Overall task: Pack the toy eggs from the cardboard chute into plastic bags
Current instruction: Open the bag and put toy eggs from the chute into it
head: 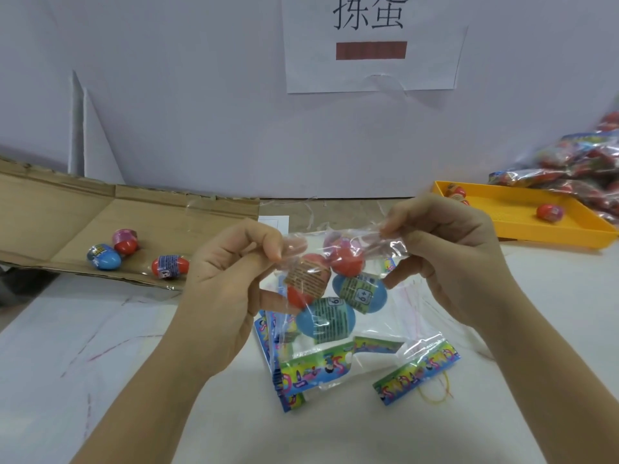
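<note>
Here the left hand (231,279) and right hand (445,252) each pinch the top edge of a clear plastic bag (338,249) holding four toy eggs (325,321), lifted above the white table (100,346)

The bag (385,244) is thin clear plastic film, glossy and creased, with bright glare streaks. The bagged eggs (323,321) are smooth, shiny red and blue plastic, each banded with a duller printed label. The loose eggs (169,266) show the same gloss. The chute (67,212) is brown corrugated cardboard, matt, with frayed edges and fold creases. The bench (100,346) top is white and matt, with faint pen marks. The tray (522,209) is yellow plastic with a finely textured floor. The wall sign (371,72) is plain white paper, slightly buckled. The filled bags (582,169) are crinkled glossy film.
</note>
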### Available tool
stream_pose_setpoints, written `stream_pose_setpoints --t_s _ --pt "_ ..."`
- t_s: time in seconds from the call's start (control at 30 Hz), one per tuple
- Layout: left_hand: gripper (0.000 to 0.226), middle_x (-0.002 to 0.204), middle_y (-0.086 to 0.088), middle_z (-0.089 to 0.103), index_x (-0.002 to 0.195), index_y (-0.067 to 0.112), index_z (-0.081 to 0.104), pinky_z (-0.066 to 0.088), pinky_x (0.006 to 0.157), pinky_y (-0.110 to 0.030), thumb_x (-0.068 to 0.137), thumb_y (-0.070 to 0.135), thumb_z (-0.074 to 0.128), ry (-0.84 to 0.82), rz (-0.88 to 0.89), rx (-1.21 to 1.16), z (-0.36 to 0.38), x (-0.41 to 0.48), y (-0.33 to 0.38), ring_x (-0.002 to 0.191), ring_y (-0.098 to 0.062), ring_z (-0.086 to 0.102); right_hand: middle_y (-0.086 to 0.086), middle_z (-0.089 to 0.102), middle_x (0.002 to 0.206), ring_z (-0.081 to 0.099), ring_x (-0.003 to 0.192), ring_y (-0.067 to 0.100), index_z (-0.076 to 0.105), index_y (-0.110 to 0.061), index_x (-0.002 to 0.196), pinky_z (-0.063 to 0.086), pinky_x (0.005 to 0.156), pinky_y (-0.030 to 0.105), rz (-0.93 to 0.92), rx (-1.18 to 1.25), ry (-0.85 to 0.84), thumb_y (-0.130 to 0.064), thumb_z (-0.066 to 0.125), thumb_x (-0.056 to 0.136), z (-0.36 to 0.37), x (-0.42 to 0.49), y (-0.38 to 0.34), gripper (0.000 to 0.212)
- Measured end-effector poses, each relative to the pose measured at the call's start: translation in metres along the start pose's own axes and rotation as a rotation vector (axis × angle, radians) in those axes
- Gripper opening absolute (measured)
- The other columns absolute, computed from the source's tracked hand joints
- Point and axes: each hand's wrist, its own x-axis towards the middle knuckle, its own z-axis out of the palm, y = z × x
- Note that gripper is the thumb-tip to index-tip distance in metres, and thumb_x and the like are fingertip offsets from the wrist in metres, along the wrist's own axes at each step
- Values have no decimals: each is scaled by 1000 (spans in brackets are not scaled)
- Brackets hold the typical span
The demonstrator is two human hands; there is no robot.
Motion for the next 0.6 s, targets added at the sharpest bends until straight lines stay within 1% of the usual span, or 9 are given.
stream_pose_setpoints --t_s 0.03,0.13,0.2,0.23,0.3,0.4,0.47,0.5,0.6 --pt "36 68 8 65 54 25 64 53 40 -25 78 -1 58 -1 -6 6 -1 0 -2 78 -7 70 -8 68 72 69 69 12 73 -28 67 54 46 24 11 0 0 -7 61 66 1 0 0 24" --pt "39 64 5 61 51 22 61 52 40 -24 78 1 43 -9 -21 -8 -3 1 -5 70 -7 67 -8 68 70 69 67 12 73 -28 65 53 45 24 29 3 4 0 56 71 2 0 2 33" --pt "43 62 4 58 50 20 60 50 39 -23 78 -6 39 -9 -10 -5 -3 0 -5 65 -7 64 -8 68 71 69 68 12 72 -28 66 53 45 24 25 0 -11 -3 60 69 4 0 2 28" --pt "39 61 2 57 49 18 58 49 39 -22 74 -5 38 -10 -9 -6 -2 0 -5 64 -7 63 -9 68 71 68 68 11 72 -29 67 53 45 24 23 -6 -20 -7 61 67 5 0 2 25" --pt "28 60 -3 53 48 16 57 48 39 -22 63 0 38 -12 -27 -26 -4 0 -6 62 -10 62 -9 68 70 68 68 11 72 -30 66 53 45 24 30 -24 -11 -4 59 69 6 0 3 29" --pt "8 60 -3 54 47 17 57 48 39 -23 54 16 54 -42 -37 -26 -6 1 -6 58 -10 58 -8 68 71 70 69 13 72 -30 65 53 45 23 39 -29 7 -2 52 74 7 -1 4 36" --pt "17 57 2 55 48 18 56 47 40 -21 58 29 66 -40 1 64 -5 0 -8 51 -9 56 -7 68 72 71 70 16 72 -30 66 52 46 23 30 -40 3 -2 53 75 7 -1 5 35" --pt "24 56 3 56 49 17 54 46 41 -19 58 31 72 -25 29 118 -4 -1 -9 49 -9 57 -7 69 73 71 71 17 72 -30 67 53 47 23 21 -54 4 -2 54 75 7 -1 6 34" --pt "32 59 5 60 53 25 50 47 46 -18 53 27 82 6 85 195 -3 -2 -12 53 -9 62 -6 71 78 71 74 19 72 -31 74 54 50 25 13 -56 10 -14 61 73 6 -1 6 20"
